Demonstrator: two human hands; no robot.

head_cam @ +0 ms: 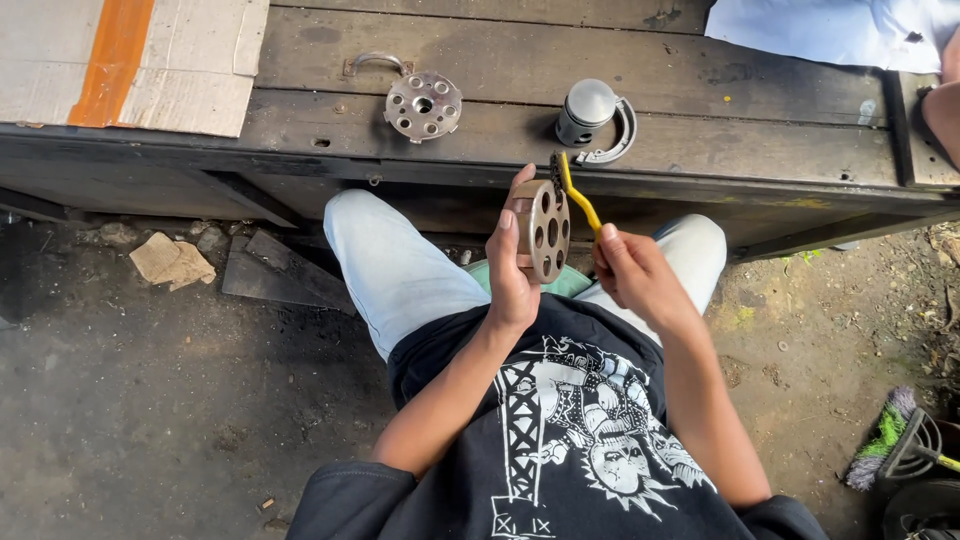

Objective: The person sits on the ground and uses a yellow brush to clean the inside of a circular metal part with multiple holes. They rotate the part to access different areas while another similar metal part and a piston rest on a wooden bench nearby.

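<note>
The left hand (512,280) closes its grip around a round brown metal disc with holes (545,230), held upright above the lap, just short of the dark wooden surface's (700,110) front edge. The right hand (635,275) pinches a yellow-handled brush (577,195), bristles at the disc's upper rim. A silver perforated disc (424,104) and grey piston (586,110) lie well apart on the surface.

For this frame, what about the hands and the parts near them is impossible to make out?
- Head view: far face of the round holed metal part, hidden by the left hand.
- Brush bristles on the yellow-handled brush: too small and dark; contact with the part unclear.
- Handle end: hidden in the right hand.
- Another person's arm: cut off by the right edge.
</note>
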